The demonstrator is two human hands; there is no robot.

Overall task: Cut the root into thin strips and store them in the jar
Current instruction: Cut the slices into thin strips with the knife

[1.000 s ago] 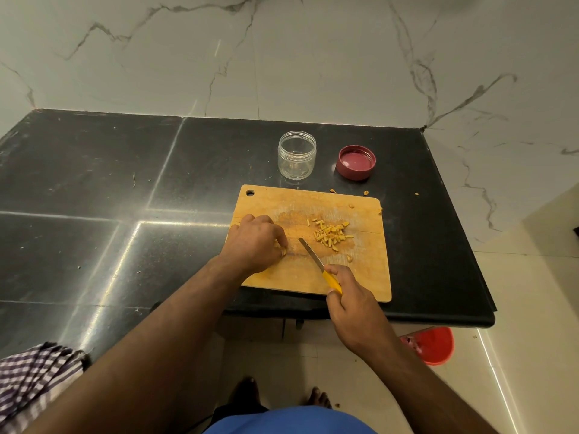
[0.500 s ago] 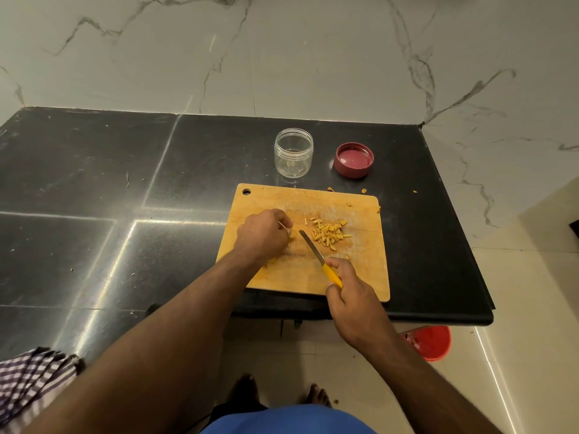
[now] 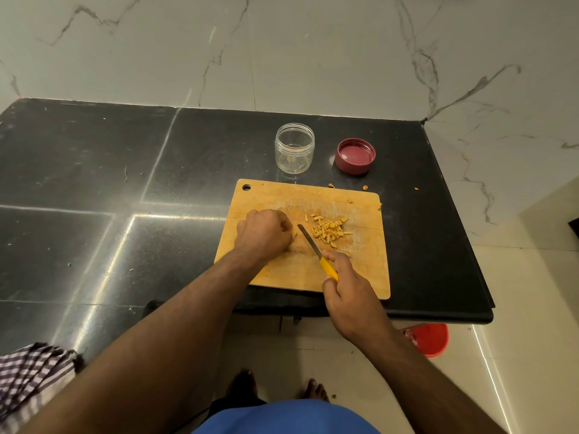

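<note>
My left hand (image 3: 264, 233) was curled, knuckles up, on the wooden cutting board (image 3: 282, 274); its fingertips appeared to pin a small remnant of root (image 3: 294, 235), mostly hidden beneath them. My right hand (image 3: 351, 292) was clenched around the yellow handle of the paring knife (image 3: 311, 244), whose blade angled up and left, just beside the left fingertips. The cut strips (image 3: 329, 230) lay in a loose pile right of the blade. I judged the root firm, light and liable to roll, so it needed holding by its far end with fingertips tucked back. The strips looked thin and dry enough to scatter; gathering them by pinch or blade seemed safest. The clear jar (image 3: 294, 148) stood open beyond the board, its red lid (image 3: 355, 155) alongside, inverted.
</note>
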